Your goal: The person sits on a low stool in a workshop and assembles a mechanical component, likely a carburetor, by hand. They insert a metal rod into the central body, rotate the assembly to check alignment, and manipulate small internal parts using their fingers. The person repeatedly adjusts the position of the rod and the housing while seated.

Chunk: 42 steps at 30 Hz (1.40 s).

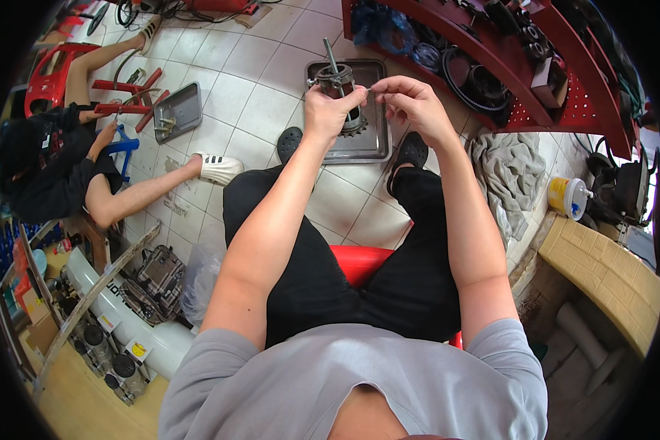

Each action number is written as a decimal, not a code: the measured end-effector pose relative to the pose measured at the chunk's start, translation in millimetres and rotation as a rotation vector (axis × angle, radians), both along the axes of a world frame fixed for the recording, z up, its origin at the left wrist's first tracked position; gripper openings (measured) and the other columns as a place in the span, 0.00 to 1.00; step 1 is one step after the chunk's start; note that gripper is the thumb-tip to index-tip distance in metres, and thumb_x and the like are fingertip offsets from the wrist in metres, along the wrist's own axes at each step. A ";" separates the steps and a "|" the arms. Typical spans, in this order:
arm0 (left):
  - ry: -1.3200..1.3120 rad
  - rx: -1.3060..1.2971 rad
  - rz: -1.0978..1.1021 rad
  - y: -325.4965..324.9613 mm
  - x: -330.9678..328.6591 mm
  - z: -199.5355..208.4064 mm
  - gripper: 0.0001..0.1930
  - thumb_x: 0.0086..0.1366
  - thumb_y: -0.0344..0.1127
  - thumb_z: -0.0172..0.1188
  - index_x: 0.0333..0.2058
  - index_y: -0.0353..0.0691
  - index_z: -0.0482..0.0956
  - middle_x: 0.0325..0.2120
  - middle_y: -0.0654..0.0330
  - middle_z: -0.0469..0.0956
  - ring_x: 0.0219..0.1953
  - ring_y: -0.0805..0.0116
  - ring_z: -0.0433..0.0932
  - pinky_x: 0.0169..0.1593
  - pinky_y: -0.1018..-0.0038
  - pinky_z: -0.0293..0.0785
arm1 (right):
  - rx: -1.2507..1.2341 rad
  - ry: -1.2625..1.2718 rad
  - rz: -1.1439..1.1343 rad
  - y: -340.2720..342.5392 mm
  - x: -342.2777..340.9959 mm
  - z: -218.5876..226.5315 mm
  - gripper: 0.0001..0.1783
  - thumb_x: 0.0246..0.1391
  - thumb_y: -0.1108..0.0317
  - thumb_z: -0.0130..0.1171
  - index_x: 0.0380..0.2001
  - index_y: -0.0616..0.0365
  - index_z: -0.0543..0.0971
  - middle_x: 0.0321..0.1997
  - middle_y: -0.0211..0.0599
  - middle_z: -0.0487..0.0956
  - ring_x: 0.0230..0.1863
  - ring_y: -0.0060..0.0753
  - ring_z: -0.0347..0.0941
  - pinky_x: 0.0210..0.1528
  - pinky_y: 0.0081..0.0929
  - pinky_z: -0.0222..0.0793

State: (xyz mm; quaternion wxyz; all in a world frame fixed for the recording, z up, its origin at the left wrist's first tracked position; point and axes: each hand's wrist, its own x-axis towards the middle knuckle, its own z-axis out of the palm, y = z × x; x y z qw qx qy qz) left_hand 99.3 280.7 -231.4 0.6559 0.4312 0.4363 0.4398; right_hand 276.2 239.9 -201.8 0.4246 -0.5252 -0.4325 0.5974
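Note:
My left hand (328, 110) grips a metal gear assembly (337, 79) with a shaft sticking up from its top and a toothed sprocket (353, 128) at its lower end. It hangs above a grey metal tray (367, 147) on the tiled floor. My right hand (412, 99) is just to the right of the part, fingers pinched on a thin wire-like piece that reaches toward the left hand. I sit on a red stool (359, 262) with my feet in dark shoes beside the tray.
Another person in black (59, 158) sits on the floor at left, working at red metal bars (128, 99) next to a second grey tray (177, 111). A red shelf with belts and parts (521, 66) runs along the upper right. A grey rag (510, 172) and a yellow-white container (567, 196) lie at right.

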 end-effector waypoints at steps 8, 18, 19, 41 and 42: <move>0.039 -0.010 -0.029 0.8 -0.3 0.0 0.09 0.52 0.27 0.69 0.32 0.35 0.78 0.26 0.60 0.80 0.27 0.71 0.79 0.34 0.77 0.75 | 0.007 -0.059 -0.064 1.6 1.2 -2.2 0.13 0.54 0.69 0.55 0.43 0.59 0.78 0.31 0.28 0.78 0.25 0.12 0.70 0.22 0.13 0.62; 0.044 0.022 -0.102 -0.5 0.7 -3.1 0.08 0.49 0.26 0.68 0.29 0.36 0.79 0.25 0.63 0.80 0.28 0.77 0.77 0.35 0.78 0.74 | -0.036 -0.375 -0.132 3.8 -0.9 5.0 0.10 0.55 0.65 0.58 0.31 0.62 0.78 0.21 0.25 0.75 0.22 0.14 0.69 0.23 0.16 0.62; 0.053 0.022 -0.100 -0.5 0.4 -4.6 0.08 0.49 0.26 0.68 0.29 0.36 0.79 0.25 0.63 0.80 0.28 0.77 0.77 0.35 0.79 0.73 | -0.033 -0.336 -0.130 3.9 -0.8 4.0 0.11 0.56 0.64 0.58 0.30 0.62 0.78 0.20 0.25 0.74 0.21 0.15 0.68 0.23 0.16 0.62; 0.057 0.023 -0.123 1.5 -0.4 -8.0 0.10 0.50 0.26 0.69 0.30 0.34 0.78 0.25 0.61 0.80 0.27 0.73 0.78 0.34 0.77 0.75 | -0.011 -0.468 -0.006 2.1 5.5 4.1 0.13 0.57 0.63 0.56 0.31 0.65 0.78 0.21 0.28 0.75 0.23 0.16 0.68 0.25 0.19 0.65; 0.062 0.035 -0.129 0.9 0.0 -6.5 0.10 0.51 0.26 0.70 0.31 0.34 0.77 0.26 0.59 0.80 0.27 0.71 0.79 0.34 0.76 0.76 | -0.016 -0.430 0.005 1.6 7.3 0.4 0.13 0.56 0.63 0.57 0.32 0.65 0.78 0.21 0.28 0.75 0.24 0.16 0.68 0.25 0.19 0.65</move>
